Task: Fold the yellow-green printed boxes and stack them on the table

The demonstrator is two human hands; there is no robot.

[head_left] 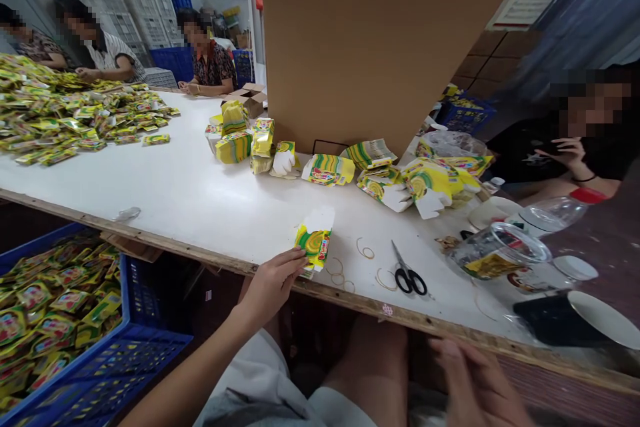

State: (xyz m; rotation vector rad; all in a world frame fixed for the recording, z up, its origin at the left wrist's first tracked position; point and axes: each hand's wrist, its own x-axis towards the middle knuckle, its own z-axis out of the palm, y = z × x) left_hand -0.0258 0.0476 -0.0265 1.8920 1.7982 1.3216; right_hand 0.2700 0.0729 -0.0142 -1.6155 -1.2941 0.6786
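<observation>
At the table's front edge my left hand point(277, 277) grips a small stack of yellow and green printed cartons point(316, 243), fingers pressed on the near left side. A white flap sticks up at the stack's far end, and my thumb is hidden. My right hand point(477, 380) is off the table at the lower right, below the edge and slightly blurred; whether its fingers hold anything does not show. Several thin rubber bands point(337, 271) lie just right of the stack. Beside them rest scissors point(407, 273) with black handles.
More cartons point(327, 170) stand in bundles along a large brown cardboard sheet point(360, 47). Filled packs form a heap point(75, 107) at far left and fill a blue crate point(125, 300). Jars point(500, 250) and a dark cup point(555, 320) crowd the right. Several people sit around the table.
</observation>
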